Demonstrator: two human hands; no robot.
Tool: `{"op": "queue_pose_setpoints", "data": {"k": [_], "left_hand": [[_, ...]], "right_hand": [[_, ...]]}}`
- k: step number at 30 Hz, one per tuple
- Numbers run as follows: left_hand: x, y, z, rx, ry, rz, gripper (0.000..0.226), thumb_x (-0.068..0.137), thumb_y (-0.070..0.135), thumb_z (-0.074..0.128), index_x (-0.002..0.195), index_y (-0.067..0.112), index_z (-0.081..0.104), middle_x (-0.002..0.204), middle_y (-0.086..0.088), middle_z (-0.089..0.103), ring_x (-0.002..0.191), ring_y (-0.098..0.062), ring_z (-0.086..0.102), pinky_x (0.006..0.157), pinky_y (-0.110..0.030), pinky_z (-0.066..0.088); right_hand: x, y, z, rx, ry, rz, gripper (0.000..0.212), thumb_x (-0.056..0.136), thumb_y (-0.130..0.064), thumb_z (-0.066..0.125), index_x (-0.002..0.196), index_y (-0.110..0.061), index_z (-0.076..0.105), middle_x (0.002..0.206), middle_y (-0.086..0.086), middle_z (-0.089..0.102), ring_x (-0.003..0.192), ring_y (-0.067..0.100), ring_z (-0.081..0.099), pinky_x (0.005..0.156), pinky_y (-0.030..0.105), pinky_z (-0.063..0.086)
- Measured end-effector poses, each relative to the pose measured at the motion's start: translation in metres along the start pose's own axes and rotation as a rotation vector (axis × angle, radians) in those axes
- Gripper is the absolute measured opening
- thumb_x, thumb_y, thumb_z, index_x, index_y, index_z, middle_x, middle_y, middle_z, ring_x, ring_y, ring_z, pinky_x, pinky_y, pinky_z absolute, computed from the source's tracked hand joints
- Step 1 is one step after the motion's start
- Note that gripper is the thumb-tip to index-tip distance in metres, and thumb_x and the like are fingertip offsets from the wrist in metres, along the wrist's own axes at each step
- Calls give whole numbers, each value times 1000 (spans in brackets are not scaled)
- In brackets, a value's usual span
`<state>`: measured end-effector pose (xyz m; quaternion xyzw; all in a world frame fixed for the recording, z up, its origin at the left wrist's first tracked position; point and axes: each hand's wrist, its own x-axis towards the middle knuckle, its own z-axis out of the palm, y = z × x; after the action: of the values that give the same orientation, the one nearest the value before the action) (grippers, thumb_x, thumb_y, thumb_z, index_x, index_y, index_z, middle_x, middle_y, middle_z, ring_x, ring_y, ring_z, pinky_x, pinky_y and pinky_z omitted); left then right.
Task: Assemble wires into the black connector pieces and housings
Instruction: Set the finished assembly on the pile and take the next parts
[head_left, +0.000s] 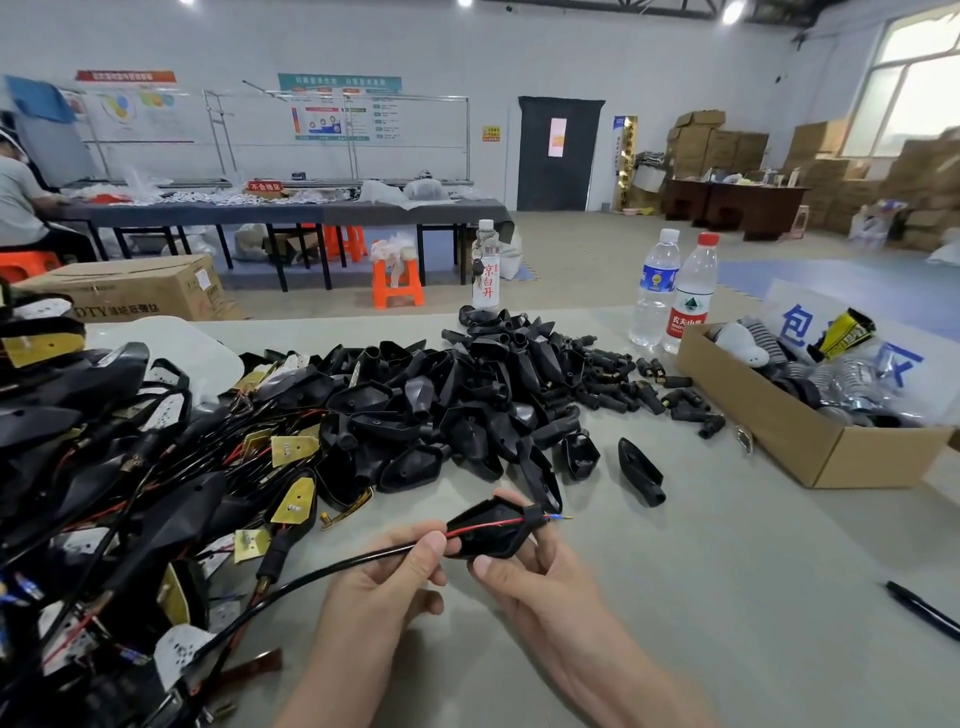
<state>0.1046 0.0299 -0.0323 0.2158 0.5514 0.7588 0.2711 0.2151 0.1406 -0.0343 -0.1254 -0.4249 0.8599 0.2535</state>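
The left hand (384, 577) pinches the cable (332, 570), right hand (530, 577) grips a housing (488, 532) beside the pile (457, 405).

Pale workshop walls (649, 62), bright window (919, 88)

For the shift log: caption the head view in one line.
Left hand pinches a black cable; its red wire runs through the black housing in the right hand.

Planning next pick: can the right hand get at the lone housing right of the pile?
Probably, path-wise: only bare table lies between the right hand and the lone housing. But that hand grips the wired housing.
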Motion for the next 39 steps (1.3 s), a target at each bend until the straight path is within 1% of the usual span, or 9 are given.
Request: {"op": "queue_pose_setpoints", "data": {"k": [4, 7, 13, 17, 21, 25, 29, 35, 39], "left_hand": [[-6, 1, 6, 191, 24, 80, 14, 81, 18, 75, 83, 31, 80, 67, -4, 71, 54, -12, 59, 52, -19, 50], [-10, 0, 7, 362, 9, 147, 22, 86, 15, 75, 81, 36, 78, 68, 2, 71, 54, -5, 60, 51, -12, 46], [-6, -1, 5, 286, -6, 56, 9, 87, 16, 72, 93, 23, 73, 67, 0, 71, 55, -11, 61, 57, -17, 52], [-3, -4, 2, 264, -35, 43, 18, 81, 23, 75, 98, 17, 72, 66, -4, 69, 57, -13, 63, 56, -18, 51], [2, -2, -4, 75, -14, -20, 38, 73, 34, 75, 104, 12, 71, 83, -14, 75, 73, -22, 72, 66, -21, 57], [12, 2, -8, -113, 156, -61, 24, 77, 30, 69, 81, 7, 76, 86, -18, 76, 73, -23, 75, 62, -21, 59], [12, 0, -7, -63, 140, -51, 23, 72, 35, 69, 75, 14, 79, 83, -15, 76, 75, -24, 75, 63, -21, 59], [9, -3, -8, -17, 102, -66, 32, 74, 39, 68, 79, 8, 74, 77, -18, 72, 63, -25, 70, 53, -24, 57], [7, 1, -4, -188, 56, -119, 33, 81, 25, 63, 90, -6, 68, 80, -15, 73, 69, -25, 73, 59, -23, 60]], "right_hand": [[1, 3, 7, 95, -33, 75, 58, 83, 3, 70, 136, -13, 54, 126, 22, 66, 119, 31, 64, 91, 35, 57], [1, 1, 8, 126, 42, 129, 48, 89, -27, 67, 133, -10, 58, 123, 24, 68, 116, 34, 66, 88, 40, 58], [3, -5, 6, 37, 187, 117, 46, 94, -50, 48, 116, -18, 72, 113, 16, 73, 102, 33, 72, 82, 43, 60], [4, -7, 0, -101, 299, 42, 38, 106, -30, 43, 103, -16, 78, 106, 13, 75, 96, 28, 74, 74, 39, 61], [5, -14, -9, -232, 437, -94, 36, 104, -30, 48, 94, -15, 78, 93, 4, 75, 85, 16, 74, 68, 29, 60], [5, -23, -20, -239, 504, -148, 35, 102, -32, 51, 91, -14, 79, 88, 7, 73, 84, 19, 72, 66, 29, 60], [7, -29, -28, -230, 547, -173, 36, 103, -37, 47, 99, -13, 73, 88, 8, 75, 82, 22, 74, 63, 25, 59], [7, -18, -20, -275, 413, -23, 15, 101, -24, 55, 107, -19, 67, 90, 5, 73, 84, 16, 69, 75, 31, 58], [3, -10, -8, -197, 339, 77, 21, 104, -22, 50, 111, -10, 66, 85, 5, 75, 83, 21, 71, 72, 34, 62]]}}
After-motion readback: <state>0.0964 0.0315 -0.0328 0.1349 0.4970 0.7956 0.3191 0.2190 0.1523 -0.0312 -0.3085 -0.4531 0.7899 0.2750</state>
